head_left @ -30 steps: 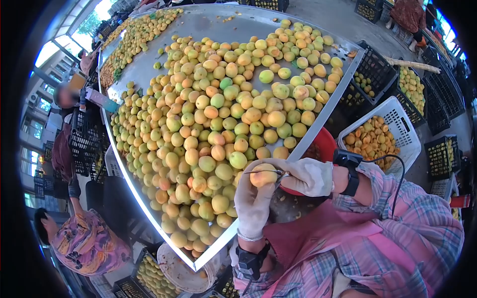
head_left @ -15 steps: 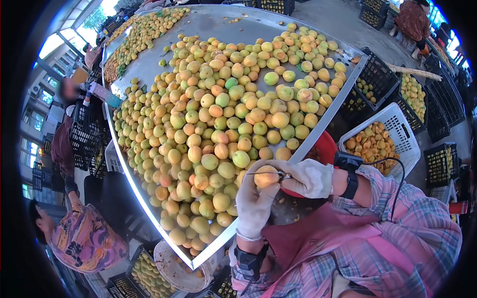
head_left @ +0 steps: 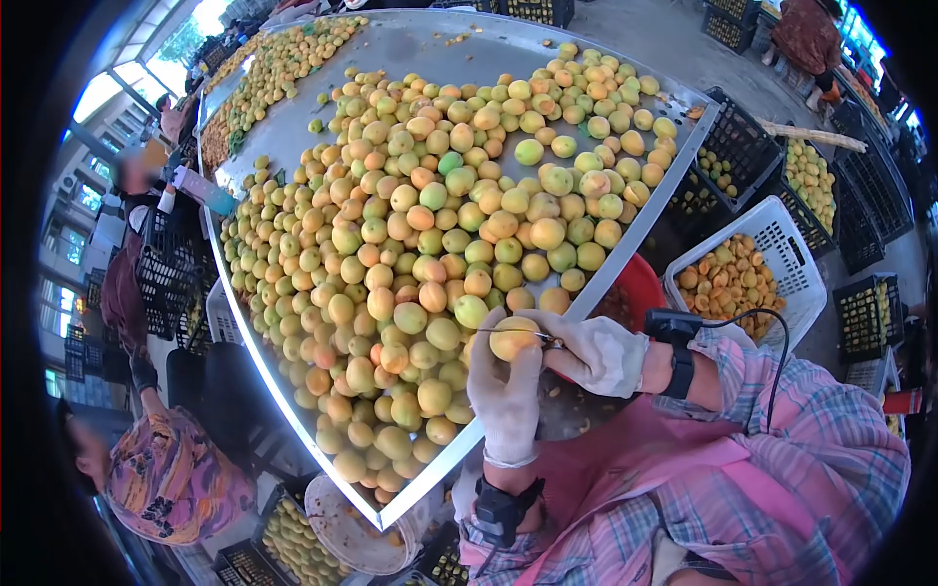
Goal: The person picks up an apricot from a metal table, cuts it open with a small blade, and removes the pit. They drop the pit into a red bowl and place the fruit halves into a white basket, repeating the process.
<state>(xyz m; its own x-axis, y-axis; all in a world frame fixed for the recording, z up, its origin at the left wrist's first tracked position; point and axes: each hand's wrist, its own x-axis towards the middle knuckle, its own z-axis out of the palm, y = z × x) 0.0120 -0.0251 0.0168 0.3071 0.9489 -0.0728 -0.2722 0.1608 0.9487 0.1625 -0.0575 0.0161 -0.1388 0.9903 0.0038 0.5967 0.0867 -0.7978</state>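
My left hand (head_left: 505,396), in a white glove, grips a yellow-orange apricot (head_left: 514,338) at the near edge of the metal table (head_left: 430,44). My right hand (head_left: 596,352), also gloved, holds a thin metal blade (head_left: 518,332) pressed across the top of that apricot. Both hands meet just over the table's rim. A big heap of yellow, green and orange apricots (head_left: 440,225) covers the table in front of them.
A red bowl (head_left: 635,288) sits under my right wrist. A white crate of cut apricots (head_left: 743,278) and black crates (head_left: 743,146) stand to the right. A white bucket (head_left: 352,523) sits below the table corner. Another person in a patterned top (head_left: 166,479) works at lower left.
My hands with the apricot have shifted slightly up and closer to the table edge. The blade stays across the fruit.
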